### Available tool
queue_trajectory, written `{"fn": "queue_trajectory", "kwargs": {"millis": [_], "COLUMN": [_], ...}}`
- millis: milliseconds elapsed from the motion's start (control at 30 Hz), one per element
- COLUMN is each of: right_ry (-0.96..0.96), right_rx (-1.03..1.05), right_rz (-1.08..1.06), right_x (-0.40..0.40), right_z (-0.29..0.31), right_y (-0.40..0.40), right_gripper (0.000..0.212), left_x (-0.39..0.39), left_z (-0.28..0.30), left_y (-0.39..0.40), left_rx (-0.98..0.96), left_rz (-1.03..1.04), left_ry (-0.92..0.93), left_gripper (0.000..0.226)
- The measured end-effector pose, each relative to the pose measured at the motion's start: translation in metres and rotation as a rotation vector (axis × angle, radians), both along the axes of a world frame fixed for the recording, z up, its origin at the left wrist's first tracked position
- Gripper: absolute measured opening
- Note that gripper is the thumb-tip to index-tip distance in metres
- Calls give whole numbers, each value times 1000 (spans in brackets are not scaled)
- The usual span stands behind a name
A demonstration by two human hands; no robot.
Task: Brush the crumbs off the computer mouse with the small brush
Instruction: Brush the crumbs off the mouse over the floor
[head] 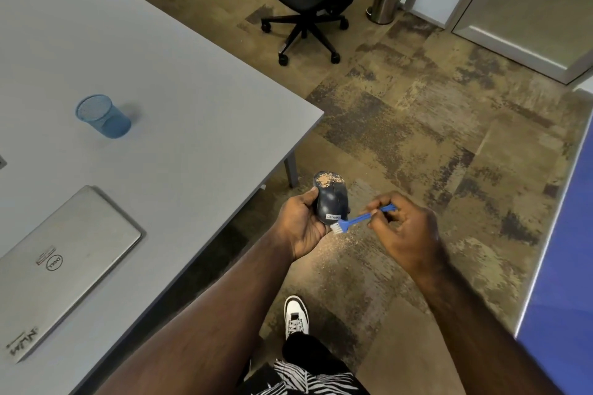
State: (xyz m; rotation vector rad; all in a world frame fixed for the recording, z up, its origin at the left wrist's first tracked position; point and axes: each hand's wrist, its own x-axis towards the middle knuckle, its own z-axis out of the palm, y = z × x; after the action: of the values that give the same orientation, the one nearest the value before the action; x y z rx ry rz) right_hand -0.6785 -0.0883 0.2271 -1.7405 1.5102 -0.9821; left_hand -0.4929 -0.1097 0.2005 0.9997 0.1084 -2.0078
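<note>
Both busy: left hand point(301, 228) cradling mouse point(330, 199) clear of desk so crumbs point(327, 179) drop floorward; right hand point(401, 228) pinching brush point(359, 218), bristles at near end, crumbs at far end.

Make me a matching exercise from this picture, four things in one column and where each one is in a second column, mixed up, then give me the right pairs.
Things:
1. computer mouse
2. small brush
3. blue mesh cup
4. closed laptop

Places:
A. lying flat near the table's near left edge
B. held in the left hand, off the table, over the carpet
C. standing upright on the table, farther from the person
D. pinched in the right hand, bristles at the mouse's near end

Pairs: 1-B, 2-D, 3-C, 4-A
</note>
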Motion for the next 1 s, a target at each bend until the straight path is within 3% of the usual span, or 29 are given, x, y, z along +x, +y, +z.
{"fn": "queue_trajectory", "kwargs": {"millis": [133,233,300,467,600,800,900,1000], "right_ry": [-49,-144,-69,-93,-105,-151,-91,-32], "right_rx": [-63,-45,-49,-52,-13,40,80,101], "right_rz": [-236,-91,-4,-272,-192,-348,-280,-377], "right_x": [-12,-5,2,-5,3,-3,1,-5], "right_z": [0,2,2,4,0,-4,-7,-7], "right_y": [-6,0,5,-12,-15,-34,-34,-40], "right_gripper": [19,19,19,21,16,15,18,13], "left_x": [3,0,-3,0,0,-1,-1,0], "left_z": [2,2,3,5,4,4,6,7], "left_y": [-1,-1,-1,0,3,7,7,8], "left_rx": [3,2,0,-12,-16,-26,-33,-31], "left_rz": [0,15,13,-46,-66,-86,-97,-90], "left_ry": [7,23,25,-30,-58,-57,-63,-47], "left_gripper": [39,39,40,42,43,38,39,38]}}
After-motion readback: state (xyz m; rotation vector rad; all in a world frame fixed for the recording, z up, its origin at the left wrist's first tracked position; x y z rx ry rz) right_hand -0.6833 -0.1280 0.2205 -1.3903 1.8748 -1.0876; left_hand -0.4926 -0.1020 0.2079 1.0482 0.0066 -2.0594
